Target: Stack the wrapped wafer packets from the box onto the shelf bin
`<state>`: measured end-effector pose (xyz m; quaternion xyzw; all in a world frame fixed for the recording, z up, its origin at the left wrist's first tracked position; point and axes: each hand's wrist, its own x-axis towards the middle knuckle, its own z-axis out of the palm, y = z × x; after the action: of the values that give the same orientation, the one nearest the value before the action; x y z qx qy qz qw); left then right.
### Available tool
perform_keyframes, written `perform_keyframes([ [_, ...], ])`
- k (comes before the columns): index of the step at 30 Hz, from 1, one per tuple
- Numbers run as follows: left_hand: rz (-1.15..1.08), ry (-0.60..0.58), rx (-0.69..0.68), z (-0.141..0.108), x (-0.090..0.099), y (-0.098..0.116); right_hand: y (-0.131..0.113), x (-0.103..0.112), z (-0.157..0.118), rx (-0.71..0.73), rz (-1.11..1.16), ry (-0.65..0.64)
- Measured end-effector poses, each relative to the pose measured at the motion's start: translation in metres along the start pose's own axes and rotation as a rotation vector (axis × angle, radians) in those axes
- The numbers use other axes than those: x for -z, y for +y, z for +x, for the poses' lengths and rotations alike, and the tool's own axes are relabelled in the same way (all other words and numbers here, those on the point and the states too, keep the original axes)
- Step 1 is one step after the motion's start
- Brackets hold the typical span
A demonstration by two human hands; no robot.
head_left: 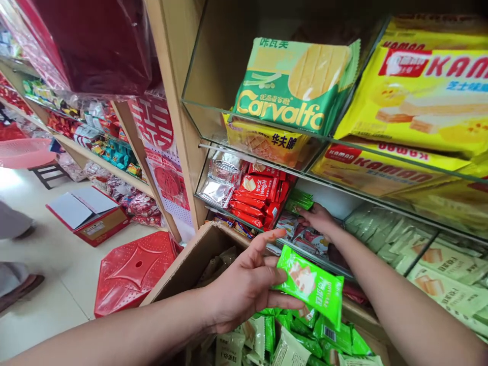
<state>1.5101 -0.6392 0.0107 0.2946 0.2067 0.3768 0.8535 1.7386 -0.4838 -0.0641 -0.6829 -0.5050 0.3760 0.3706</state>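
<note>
Packet [310, 288], one, green, at five o'clock, clamped in the left hand's [247, 279] grip above one carton [186, 272] of many packets [337, 335]. Right hand [318, 217], at four o'clock, touches green bundle [300, 200], its count unclear, on the shelf unit [171, 101]; I cannot tell its grip.

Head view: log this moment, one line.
left hand: holding glossy green packet | right hand: at green plastic packets, glass-fronted shelf compartment | below: brown cardboard box, cream and green packets inside
</note>
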Motion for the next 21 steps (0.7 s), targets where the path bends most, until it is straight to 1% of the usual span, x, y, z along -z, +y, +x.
perform_keyframes([
  [5,-0.022,-0.056,-0.002,-0.0034,-0.001,0.0034,-0.0025,-0.0001,-0.0027,0.005,-0.03,-0.011],
  [8,-0.018,-0.054,-0.001,-0.0047,0.0001,0.0039,-0.002,-0.0002,-0.0019,0.005,-0.023,-0.013],
  [11,0.014,-0.004,-0.023,-0.0043,0.001,0.0035,-0.0001,-0.0006,0.0004,0.004,0.0,-0.004],
  [14,0.053,0.068,-0.091,-0.0039,0.0004,0.0035,0.0014,-0.0019,0.0024,-0.001,0.03,0.007],
  [17,0.058,0.108,-0.162,-0.0049,-0.0013,0.0044,0.001,-0.0037,0.0031,-0.002,0.053,0.019],
  [21,0.098,0.157,-0.187,-0.0065,-0.0017,0.0045,0.0009,-0.0047,0.0053,0.006,0.06,0.032],
])
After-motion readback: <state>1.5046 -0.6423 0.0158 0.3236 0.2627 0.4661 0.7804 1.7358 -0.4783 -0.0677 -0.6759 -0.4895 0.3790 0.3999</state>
